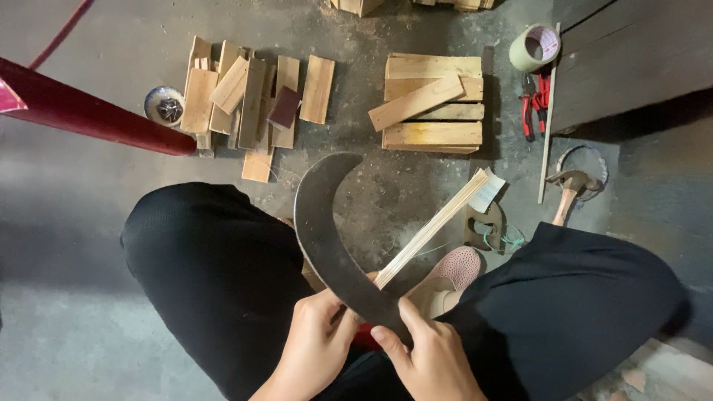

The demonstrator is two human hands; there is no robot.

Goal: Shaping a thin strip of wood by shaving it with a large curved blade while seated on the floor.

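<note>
A dark curved sickle blade [321, 223] arcs up from my lap toward the floor. My left hand [318, 341] grips its lower end near the handle. My right hand [429, 358] rests its thumb on the blade's back and holds a bundle of thin pale bamboo strips [437, 223]. The strips slant up to the right from under the blade. Both hands sit between my knees, which are in black trousers.
On the concrete floor lie scattered wood planks [249, 96], a small slatted wooden pallet [434, 104], a tape roll [534, 47], red-handled pliers [533, 100], a hammer [568, 191], a small bowl [164, 105] and a red pole [89, 115]. A pink shoe [454, 269] shows below.
</note>
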